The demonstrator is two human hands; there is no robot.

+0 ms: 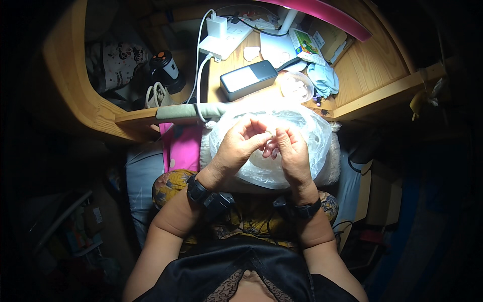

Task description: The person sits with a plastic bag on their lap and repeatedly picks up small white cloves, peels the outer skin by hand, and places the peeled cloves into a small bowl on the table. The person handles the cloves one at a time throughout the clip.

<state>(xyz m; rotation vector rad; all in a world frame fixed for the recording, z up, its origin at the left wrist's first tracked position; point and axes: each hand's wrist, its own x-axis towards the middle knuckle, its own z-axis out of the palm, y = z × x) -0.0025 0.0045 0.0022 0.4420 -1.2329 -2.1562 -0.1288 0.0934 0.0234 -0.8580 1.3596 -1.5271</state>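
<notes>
My left hand (243, 141) and my right hand (293, 149) meet above a clear plastic bag (317, 139) spread open over my lap. Thumb and fingers of both hands pinch one small pale piece (272, 134) between them. It is too small and too brightly lit to identify. Beneath the hands, glare and the fingers hide most of what the bag holds. The bag rests on a pale cushion (334, 160). Black bands with dark boxes are strapped to both wrists.
On the wooden desk (245, 92) ahead lie a black power bank (249, 80), a round plastic tub (297, 87) with white pieces, a light-blue cloth (323, 80) and a white power strip (226, 41) with cables. A pink lamp (332, 17) arches above. An open cardboard box (381, 196) stands right.
</notes>
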